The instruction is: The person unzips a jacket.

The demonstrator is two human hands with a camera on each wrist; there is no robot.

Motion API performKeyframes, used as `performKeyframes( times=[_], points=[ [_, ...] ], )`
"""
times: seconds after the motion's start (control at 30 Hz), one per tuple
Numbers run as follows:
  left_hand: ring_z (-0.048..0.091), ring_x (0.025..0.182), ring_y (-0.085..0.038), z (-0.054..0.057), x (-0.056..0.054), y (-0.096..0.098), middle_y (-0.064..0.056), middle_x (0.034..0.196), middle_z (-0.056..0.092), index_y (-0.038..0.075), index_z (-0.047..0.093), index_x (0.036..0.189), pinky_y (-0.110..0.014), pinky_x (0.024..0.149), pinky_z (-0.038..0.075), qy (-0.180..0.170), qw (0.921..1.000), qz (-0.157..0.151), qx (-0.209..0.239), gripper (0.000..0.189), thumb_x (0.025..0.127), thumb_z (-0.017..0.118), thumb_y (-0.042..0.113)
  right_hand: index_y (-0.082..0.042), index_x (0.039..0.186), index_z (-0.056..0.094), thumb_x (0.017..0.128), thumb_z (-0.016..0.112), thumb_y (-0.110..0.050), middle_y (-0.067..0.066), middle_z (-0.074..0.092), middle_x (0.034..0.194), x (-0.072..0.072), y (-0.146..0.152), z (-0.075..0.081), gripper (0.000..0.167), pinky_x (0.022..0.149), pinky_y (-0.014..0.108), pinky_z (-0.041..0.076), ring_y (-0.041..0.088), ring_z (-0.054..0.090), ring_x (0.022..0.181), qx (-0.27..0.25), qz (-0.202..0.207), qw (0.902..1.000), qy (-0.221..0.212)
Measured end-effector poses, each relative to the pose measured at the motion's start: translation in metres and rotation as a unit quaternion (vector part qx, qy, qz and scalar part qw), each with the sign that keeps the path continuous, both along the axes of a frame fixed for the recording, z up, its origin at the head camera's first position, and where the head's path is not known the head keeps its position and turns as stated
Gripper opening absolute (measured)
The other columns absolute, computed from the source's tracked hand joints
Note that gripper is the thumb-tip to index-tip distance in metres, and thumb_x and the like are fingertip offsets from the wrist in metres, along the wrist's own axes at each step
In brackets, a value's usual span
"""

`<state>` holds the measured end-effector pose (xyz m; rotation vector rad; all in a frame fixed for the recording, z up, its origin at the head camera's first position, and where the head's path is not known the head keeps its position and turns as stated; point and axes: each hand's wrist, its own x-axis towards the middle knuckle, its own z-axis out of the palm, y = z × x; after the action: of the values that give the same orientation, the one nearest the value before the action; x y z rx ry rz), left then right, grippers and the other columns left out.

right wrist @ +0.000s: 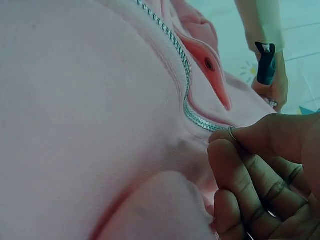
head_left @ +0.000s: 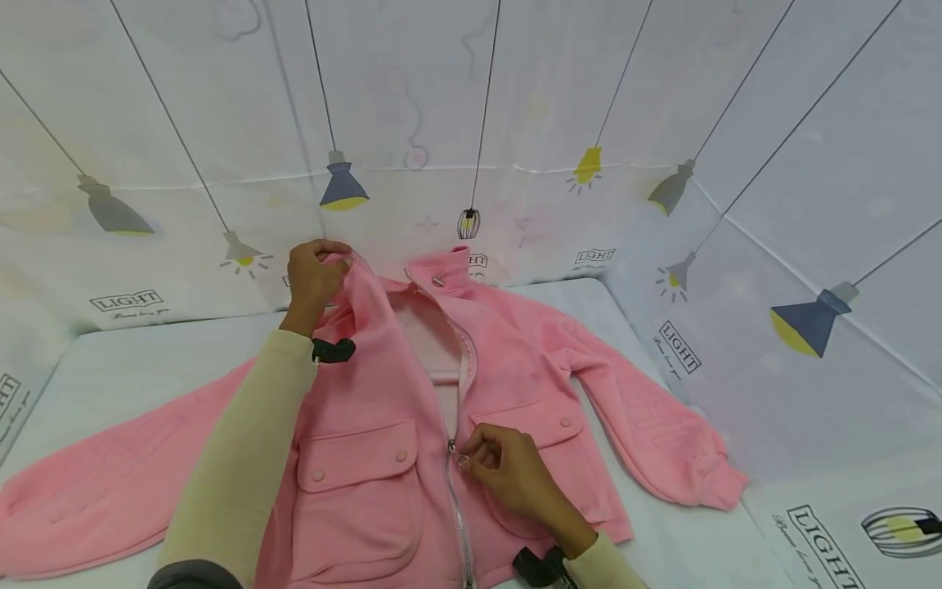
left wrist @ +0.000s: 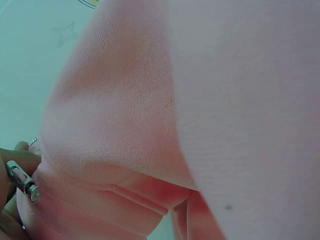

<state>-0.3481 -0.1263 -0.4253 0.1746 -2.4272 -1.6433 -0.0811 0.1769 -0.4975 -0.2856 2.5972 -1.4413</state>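
Note:
A pink jacket [head_left: 353,393] lies front up on the white surface, its sleeves spread to both sides. High on the left, my left hand [head_left: 312,278] grips the collar edge and holds it raised; a small metal fastener [left wrist: 22,181] shows at those fingers in the left wrist view. Thumb and forefinger of my right hand [head_left: 511,470] pinch the ring-shaped zipper pull [head_left: 463,461] at mid-front. Below the slider [head_left: 452,447] the silver zipper [head_left: 460,519] is joined, while above it the two front edges part and show the pale lining [head_left: 427,335]. Metal teeth [right wrist: 172,37] run up from the pinched ring.
Flap pockets [head_left: 356,458] with round snaps sit on both front panels. A white backdrop [head_left: 412,82] printed with hanging lamps rises behind and at the right. The white table surface [head_left: 169,352] shows around the jacket.

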Motion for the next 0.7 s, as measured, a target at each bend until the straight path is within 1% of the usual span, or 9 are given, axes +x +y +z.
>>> performKeyframes(
  times=[0.17,0.3,0.4,0.47,0.53,0.63,0.7],
  points=[
    [0.067,0.097,-0.015,0.0,-0.001,-0.001,-0.016,0.117,0.077,0.01,0.081,0.113,-0.018,0.071,0.053,0.003,0.9999,0.005,0.01,0.02,0.096,0.071,0.012,-0.017,0.097,0.078,0.094,0.08,-0.015,-0.002,0.077,0.082,0.008,0.003,0.001,0.005,0.065,0.024,0.056,0.008,0.068,0.068,-0.002,0.011,0.9999,-0.012],
    [0.066,0.105,-0.017,0.0,-0.001,-0.002,-0.015,0.119,0.078,0.011,0.081,0.113,-0.022,0.078,0.052,0.0,0.9999,0.011,0.005,0.02,0.096,0.071,0.014,-0.018,0.097,0.078,0.094,0.08,-0.016,-0.004,0.076,0.081,0.013,0.005,0.001,0.004,0.065,0.024,0.056,0.007,0.068,0.068,-0.003,0.014,0.9998,-0.014],
    [0.064,0.111,-0.02,0.0,0.0,-0.003,-0.014,0.121,0.077,0.011,0.081,0.114,-0.024,0.082,0.051,-0.006,0.9999,0.012,0.001,0.02,0.097,0.071,0.015,-0.015,0.096,0.078,0.094,0.079,-0.014,-0.004,0.074,0.08,0.017,0.006,0.0,0.003,0.063,0.024,0.055,0.007,0.067,0.067,-0.011,0.019,0.9996,-0.017],
    [0.064,0.108,-0.019,0.001,0.0,-0.003,-0.014,0.121,0.077,0.011,0.08,0.115,-0.022,0.08,0.051,-0.008,0.9999,0.011,0.003,0.021,0.097,0.071,0.014,-0.013,0.096,0.078,0.093,0.079,-0.011,-0.003,0.073,0.078,0.02,0.006,0.0,0.004,0.062,0.023,0.054,0.006,0.066,0.067,-0.013,0.023,0.9995,-0.016],
    [0.065,0.102,-0.017,0.001,0.001,-0.004,-0.015,0.119,0.076,0.01,0.08,0.115,-0.02,0.076,0.052,-0.008,0.9999,0.01,0.007,0.021,0.097,0.07,0.013,-0.012,0.095,0.077,0.093,0.079,-0.01,-0.002,0.072,0.078,0.023,0.007,0.0,0.004,0.061,0.023,0.054,0.006,0.065,0.066,-0.015,0.029,0.9994,-0.014],
    [0.065,0.092,-0.015,0.001,0.001,-0.005,-0.016,0.116,0.076,0.009,0.08,0.114,-0.018,0.071,0.052,-0.003,0.9999,0.01,0.012,0.021,0.097,0.07,0.012,-0.015,0.094,0.077,0.092,0.08,-0.01,-0.003,0.072,0.077,0.028,0.009,0.001,0.006,0.059,0.022,0.053,0.005,0.064,0.065,-0.009,0.034,0.9993,-0.013],
    [0.064,0.088,-0.014,0.002,0.0,-0.006,-0.016,0.114,0.075,0.008,0.08,0.114,-0.017,0.069,0.052,0.001,0.9999,0.009,0.014,0.021,0.096,0.069,0.011,-0.018,0.093,0.077,0.091,0.081,-0.011,-0.004,0.072,0.077,0.03,0.01,0.002,0.008,0.059,0.022,0.052,0.004,0.064,0.065,-0.008,0.037,0.9992,-0.014]
  ],
)
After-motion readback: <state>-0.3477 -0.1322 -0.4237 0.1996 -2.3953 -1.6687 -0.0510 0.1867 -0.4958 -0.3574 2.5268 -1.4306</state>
